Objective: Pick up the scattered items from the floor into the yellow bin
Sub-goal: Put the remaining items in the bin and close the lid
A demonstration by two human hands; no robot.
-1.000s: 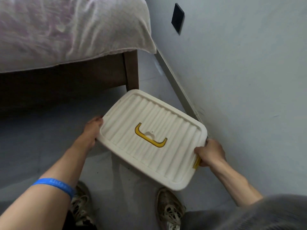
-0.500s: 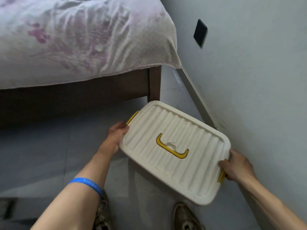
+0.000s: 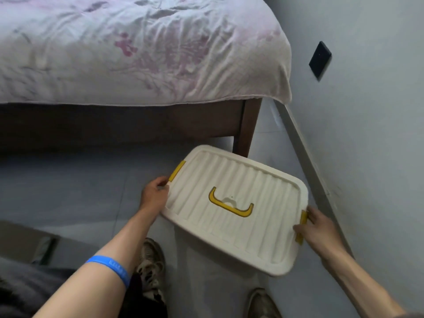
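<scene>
Carried nearer the bed [image 3: 137,53] than a second ago: lidded bin [image 3: 234,210], held above the floor near the bed's corner leg. Left hand [image 3: 154,194] and right hand [image 3: 317,228], fingers clamped on yellow side latches. Apparently finishing; no scattered items visible.

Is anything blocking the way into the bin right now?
Yes. The ribbed white lid covers the bin completely, so nothing can go in. The left hand grips its edge beside one yellow latch, and the right hand holds the opposite latch. No scattered items are in view.
</scene>
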